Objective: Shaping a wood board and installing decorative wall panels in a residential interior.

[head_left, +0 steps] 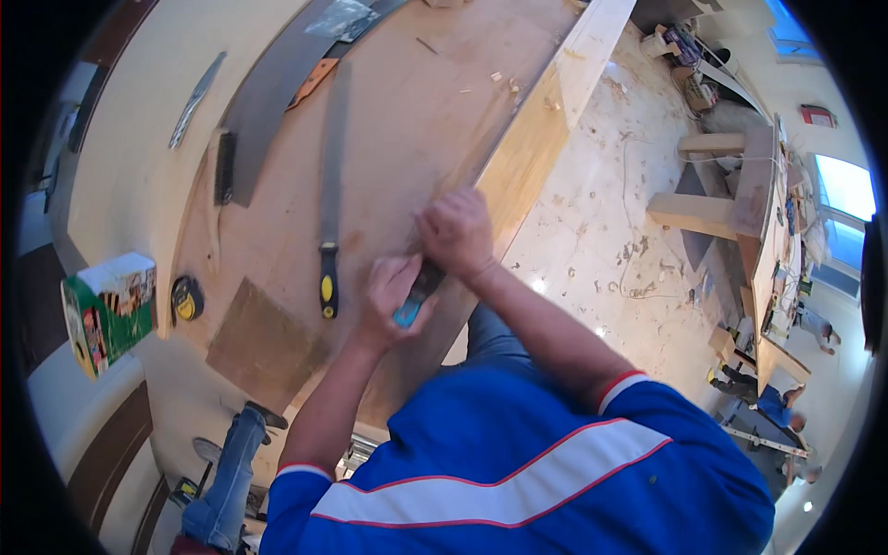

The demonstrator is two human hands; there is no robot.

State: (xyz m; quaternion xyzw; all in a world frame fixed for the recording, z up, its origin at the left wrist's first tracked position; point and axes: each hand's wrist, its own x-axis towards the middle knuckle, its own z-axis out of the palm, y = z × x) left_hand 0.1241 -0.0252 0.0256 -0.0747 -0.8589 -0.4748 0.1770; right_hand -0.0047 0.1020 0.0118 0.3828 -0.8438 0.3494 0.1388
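Note:
My left hand (pixel 387 296) and my right hand (pixel 455 231) both grip one tool (pixel 413 298) with a dark body and a blue end, pressed against the wooden workbench top (pixel 407 120) near its front edge. The left hand wraps the blue end; the right hand closes over the upper part, hiding the working tip. A long flat file with a black and yellow handle (pixel 330 199) lies on the bench just left of my hands.
A yellow tape measure (pixel 187 299), a dark brush (pixel 224 166), a square of sandpaper (pixel 264 342) and a green box (pixel 109 310) sit to the left. Wood chips litter the floor (pixel 601 240). Another workbench (pixel 763 240) and a person's legs (pixel 227 481) are nearby.

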